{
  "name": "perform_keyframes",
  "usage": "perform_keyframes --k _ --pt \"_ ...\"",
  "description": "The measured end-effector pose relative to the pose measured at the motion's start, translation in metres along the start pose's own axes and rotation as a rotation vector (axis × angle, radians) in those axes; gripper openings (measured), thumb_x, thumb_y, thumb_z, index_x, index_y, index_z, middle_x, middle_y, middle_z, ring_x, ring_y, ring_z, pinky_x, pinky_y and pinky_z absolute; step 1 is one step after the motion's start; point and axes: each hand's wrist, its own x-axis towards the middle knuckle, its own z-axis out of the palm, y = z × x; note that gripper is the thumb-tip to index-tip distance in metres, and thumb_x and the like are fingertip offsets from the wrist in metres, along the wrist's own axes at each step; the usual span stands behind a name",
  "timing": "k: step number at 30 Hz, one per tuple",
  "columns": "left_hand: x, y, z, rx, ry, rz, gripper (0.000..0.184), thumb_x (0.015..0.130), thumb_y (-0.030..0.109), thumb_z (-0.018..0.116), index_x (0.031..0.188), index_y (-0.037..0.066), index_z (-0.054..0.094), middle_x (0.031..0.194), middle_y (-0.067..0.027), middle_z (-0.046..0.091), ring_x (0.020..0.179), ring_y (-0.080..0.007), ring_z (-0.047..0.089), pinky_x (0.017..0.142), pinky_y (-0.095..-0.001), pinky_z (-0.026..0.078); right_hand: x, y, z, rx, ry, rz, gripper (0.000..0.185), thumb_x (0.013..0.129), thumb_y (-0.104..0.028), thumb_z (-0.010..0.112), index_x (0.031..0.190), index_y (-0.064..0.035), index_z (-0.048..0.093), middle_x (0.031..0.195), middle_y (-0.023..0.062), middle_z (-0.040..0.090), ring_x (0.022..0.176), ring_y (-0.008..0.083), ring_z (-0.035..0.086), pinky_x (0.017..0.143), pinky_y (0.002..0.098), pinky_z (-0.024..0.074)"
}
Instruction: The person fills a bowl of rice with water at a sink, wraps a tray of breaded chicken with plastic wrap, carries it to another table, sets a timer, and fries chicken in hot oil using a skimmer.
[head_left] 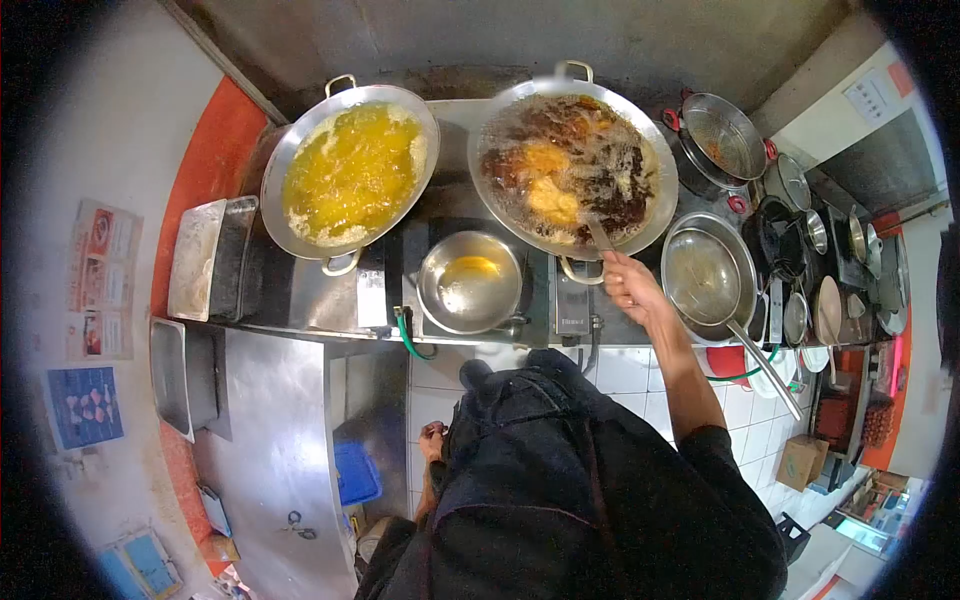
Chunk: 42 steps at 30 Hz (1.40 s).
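Observation:
My right hand (pixel 634 285) is closed around the flat metal handle of a cooking utensil (pixel 600 236). Its far end disappears into bubbling dark oil in the right wok (pixel 487 190), so I cannot tell its kind. Golden frying food (pixel 552 200) floats beside that end. Low at my side hangs my left hand (pixel 432 440), away from the woks, with its fingers curled; whatever may be inside is hidden. Left of the right wok stands another wok (pixel 275 215) holding yellow bubbling oil. A steel bowl (pixel 440 300) with a little yellow liquid sits between and below them.
To the right is a long-handled strainer (pixel 765 370) on a round pan (pixel 742 250). Behind it stands a red-handled pot (pixel 728 180) with a sieve. Metal trays (pixel 215 260) line the left, above a steel counter (pixel 270 420) with scissors (pixel 297 525). A green hose (pixel 405 330) hangs off the stove.

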Motion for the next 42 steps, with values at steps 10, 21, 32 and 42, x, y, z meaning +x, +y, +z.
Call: perform_keyframes --k 10,21,32,42 --pt "-0.046 0.096 0.018 -0.097 -0.009 -0.086 0.016 0.093 0.013 0.063 0.102 0.001 0.056 0.095 -0.016 0.064 0.078 -0.0271 0.067 0.066 -0.0388 0.058 0.015 0.021 0.014 0.329 -0.05 -0.117 0.034 0.098 -0.007 0.048 0.132 -0.0086 0.042 0.064 -0.0068 0.034 0.046 0.002 0.028 0.034 0.0181 0.0197" --pt "-0.047 0.091 0.018 0.062 0.003 -0.012 0.008 0.089 0.003 0.062 0.095 0.001 0.056 0.089 -0.0133 0.065 0.079 -0.0241 0.067 0.061 -0.0351 0.059 -0.038 0.021 0.009 0.17 0.102 -0.161 0.043 0.098 -0.012 0.051 0.139 -0.0077 0.037 0.064 -0.0065 0.036 0.045 0.0018 0.028 0.035 0.019 0.0207" --pt "-0.005 0.057 0.01 -0.28 -0.16 -0.093 0.012 0.09 0.006 0.06 0.099 -0.001 0.055 0.092 -0.0152 0.064 0.077 -0.0246 0.066 0.062 -0.0353 0.058 -0.052 0.025 -0.014 0.063 0.154 -0.208 0.043 0.1 -0.014 0.049 0.14 -0.0094 0.035 0.064 -0.0058 0.036 0.044 0.0012 0.027 0.034 0.0193 0.0216" --pt "-0.018 0.085 0.014 -0.035 -0.186 -0.131 0.017 0.091 0.012 0.062 0.104 0.004 0.054 0.094 -0.0144 0.064 0.072 -0.0256 0.066 0.062 -0.0368 0.056 -0.075 0.028 -0.038 0.011 0.227 -0.225 0.043 0.1 -0.014 0.049 0.141 -0.0132 0.036 0.064 -0.0056 0.036 0.043 0.0014 0.028 0.034 0.0195 0.0206"
